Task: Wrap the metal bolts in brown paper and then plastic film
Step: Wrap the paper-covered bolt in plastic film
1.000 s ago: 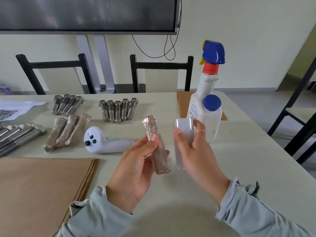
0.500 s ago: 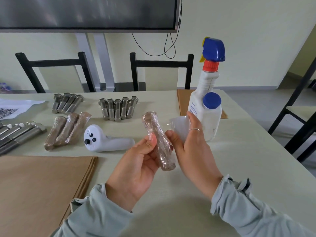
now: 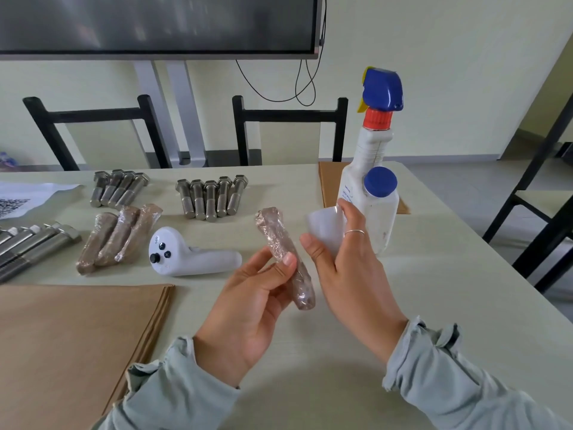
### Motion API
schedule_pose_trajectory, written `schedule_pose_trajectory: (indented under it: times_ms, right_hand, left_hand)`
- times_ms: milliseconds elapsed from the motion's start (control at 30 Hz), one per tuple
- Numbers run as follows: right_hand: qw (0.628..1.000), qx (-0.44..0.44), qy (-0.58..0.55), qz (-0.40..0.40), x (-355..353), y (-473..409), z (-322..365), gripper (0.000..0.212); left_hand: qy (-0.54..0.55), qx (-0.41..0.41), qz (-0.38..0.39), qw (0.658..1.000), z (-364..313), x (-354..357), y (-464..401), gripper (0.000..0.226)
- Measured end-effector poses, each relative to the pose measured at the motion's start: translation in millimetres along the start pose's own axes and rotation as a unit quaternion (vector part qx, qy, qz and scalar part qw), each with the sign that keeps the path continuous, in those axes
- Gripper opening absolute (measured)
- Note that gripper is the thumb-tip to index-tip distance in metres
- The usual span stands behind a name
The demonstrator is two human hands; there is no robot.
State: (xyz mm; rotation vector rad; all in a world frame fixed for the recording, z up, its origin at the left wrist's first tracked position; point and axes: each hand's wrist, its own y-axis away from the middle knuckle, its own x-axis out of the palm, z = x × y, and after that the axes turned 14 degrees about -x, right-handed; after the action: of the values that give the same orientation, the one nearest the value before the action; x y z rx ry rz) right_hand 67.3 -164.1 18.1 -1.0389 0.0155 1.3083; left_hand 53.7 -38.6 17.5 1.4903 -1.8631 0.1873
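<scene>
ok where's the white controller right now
In the head view the white controller lies on the table, left of centre, between the three wrapped bolts and the left hand.

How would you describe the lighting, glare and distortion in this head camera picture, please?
Head view: soft, even light, with only a faint shadow on the table beneath the hands; small glints on the film of the wrapped bolt held in the left hand; dull streaky reflections on the dark screen; wide-angle bending tilts the chair at the right edge; focus is sharp throughout.
</scene>
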Motion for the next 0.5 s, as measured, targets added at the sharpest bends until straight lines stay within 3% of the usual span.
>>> schedule_pose_trajectory:
  times_ms: [233,500]
  right_hand:
    - [1.0,-0.012,-0.011,0.02,-1.6,-6.1,-4.7,0.085]
    - [0.99,0.05,-0.132,0.017,4.3,-3.3,-1.2,0.084]
  left_hand:
    - [-0.017,0.008,0.009,1.0,-3.9,0.9,1.5,0.012]
    - [0.014,-0.016,0.047,0.999,-6.1,4.5,6.2,0.024]
